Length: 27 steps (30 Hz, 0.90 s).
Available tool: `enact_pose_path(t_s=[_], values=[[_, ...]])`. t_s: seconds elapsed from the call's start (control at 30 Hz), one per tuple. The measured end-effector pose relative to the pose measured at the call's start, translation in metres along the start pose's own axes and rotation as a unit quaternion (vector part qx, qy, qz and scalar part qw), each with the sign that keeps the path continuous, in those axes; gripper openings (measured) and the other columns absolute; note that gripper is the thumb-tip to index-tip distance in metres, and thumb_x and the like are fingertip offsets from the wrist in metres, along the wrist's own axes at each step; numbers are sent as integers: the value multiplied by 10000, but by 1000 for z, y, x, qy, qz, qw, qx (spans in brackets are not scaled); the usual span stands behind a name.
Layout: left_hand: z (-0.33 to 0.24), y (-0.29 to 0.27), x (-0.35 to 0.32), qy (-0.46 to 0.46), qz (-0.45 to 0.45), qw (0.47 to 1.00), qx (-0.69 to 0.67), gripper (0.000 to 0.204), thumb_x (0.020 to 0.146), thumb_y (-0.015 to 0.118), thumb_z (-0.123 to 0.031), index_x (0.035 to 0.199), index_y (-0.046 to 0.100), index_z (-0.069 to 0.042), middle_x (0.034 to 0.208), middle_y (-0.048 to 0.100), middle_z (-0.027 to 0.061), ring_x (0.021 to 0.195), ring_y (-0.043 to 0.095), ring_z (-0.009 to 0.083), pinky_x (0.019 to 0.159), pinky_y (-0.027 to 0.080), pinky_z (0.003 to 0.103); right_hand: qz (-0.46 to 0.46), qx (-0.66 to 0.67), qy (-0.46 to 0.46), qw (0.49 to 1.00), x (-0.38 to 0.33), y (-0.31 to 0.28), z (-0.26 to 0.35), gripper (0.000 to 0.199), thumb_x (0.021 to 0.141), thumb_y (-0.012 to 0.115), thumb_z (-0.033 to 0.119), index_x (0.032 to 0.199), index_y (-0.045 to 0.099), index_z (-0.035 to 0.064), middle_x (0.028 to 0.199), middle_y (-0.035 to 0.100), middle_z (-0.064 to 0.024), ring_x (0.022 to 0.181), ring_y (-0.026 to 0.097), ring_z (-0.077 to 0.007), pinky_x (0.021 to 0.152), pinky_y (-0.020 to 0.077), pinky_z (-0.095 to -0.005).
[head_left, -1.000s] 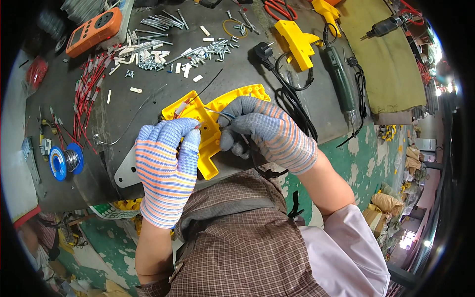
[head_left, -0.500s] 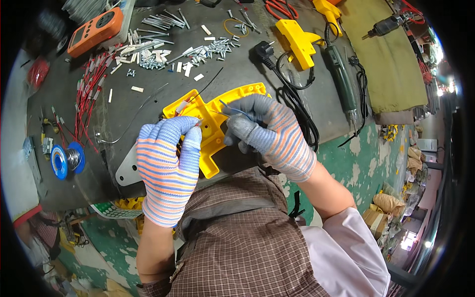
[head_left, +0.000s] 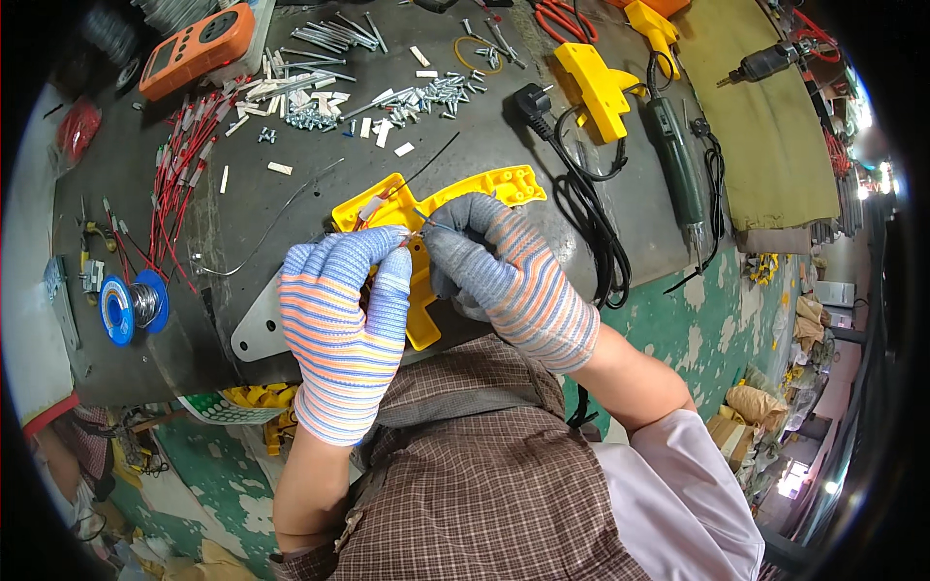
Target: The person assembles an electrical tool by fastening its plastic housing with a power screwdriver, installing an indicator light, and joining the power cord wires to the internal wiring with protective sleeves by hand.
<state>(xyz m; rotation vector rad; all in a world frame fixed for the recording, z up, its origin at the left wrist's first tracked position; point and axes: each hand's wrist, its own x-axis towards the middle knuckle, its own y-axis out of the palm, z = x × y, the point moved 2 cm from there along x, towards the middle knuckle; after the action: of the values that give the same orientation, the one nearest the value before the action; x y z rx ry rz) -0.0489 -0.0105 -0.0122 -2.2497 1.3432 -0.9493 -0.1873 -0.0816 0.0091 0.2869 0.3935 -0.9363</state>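
My gloved left hand (head_left: pixel 341 334) is closed, thumb and forefinger pinching a small wire end with a coppery tip. Facing it, my gloved right hand (head_left: pixel 513 276) pinches a thin blue wire (head_left: pixel 436 225), and the fingertips of both hands nearly meet. Beneath them lies a yellow plastic tool housing half (head_left: pixel 494 184), its inner side up, partly covered by my hands. A red wire with a pale sleeve (head_left: pixel 370 207) rests on the housing beside my left fingers. From there a black wire (head_left: pixel 438 155) sticks up and away.
Screws (head_left: pixel 436 95) and white strips lie at the back, near an orange meter (head_left: pixel 199 50). Red wires (head_left: pixel 179 160) and a solder spool (head_left: pixel 136 307) are on the left. To the right are a black-plugged cord (head_left: pixel 533 102), another yellow housing (head_left: pixel 598 87) and a green soldering iron (head_left: pixel 675 160).
My right hand has moved left with the blue wire, bringing its fingertips up to those of my left hand. My left hand has shifted slightly right.
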Motion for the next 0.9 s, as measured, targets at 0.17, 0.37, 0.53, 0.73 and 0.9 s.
enact_pose_path(t_s=[0.17,0.37,0.53,0.73,0.9], values=[[0,0,1,-4,-1,1000,-18,135,809,673,-105,940,682,-74,847,650,79,793,576,274,741,441,383,25,-10,-7,1000,-2,0,3,185,924,571,143,1016,578,-17,847,626,-42,780,578,-81,704,491,-250],[1,1,0,-5,-1,1000,-16,141,808,670,-102,946,685,-73,844,649,78,785,574,272,741,436,380,2,-46,-105,993,3,-1,-6,182,904,601,137,1002,594,-16,830,625,-37,769,564,-72,694,486,-249],[1,1,1,3,-1,1000,-13,149,797,673,-98,943,686,-71,839,650,86,773,574,276,741,434,382,-10,-62,-124,990,2,3,-3,173,892,612,141,979,603,-9,809,619,-35,737,557,-70,674,482,-253],[-2,0,0,45,5,999,19,170,786,672,-98,955,684,-81,833,652,77,776,572,270,743,430,389,-43,-149,-148,977,3,0,-2,177,871,635,165,924,611,-2,745,607,-58,673,548,-84,625,472,-274],[-1,0,0,61,-19,997,40,188,786,683,-114,974,673,-108,831,647,43,790,560,248,755,416,389,-28,-164,-156,974,3,-3,3,174,858,645,164,906,609,0,724,601,-71,660,550,-92,620,475,-277]])
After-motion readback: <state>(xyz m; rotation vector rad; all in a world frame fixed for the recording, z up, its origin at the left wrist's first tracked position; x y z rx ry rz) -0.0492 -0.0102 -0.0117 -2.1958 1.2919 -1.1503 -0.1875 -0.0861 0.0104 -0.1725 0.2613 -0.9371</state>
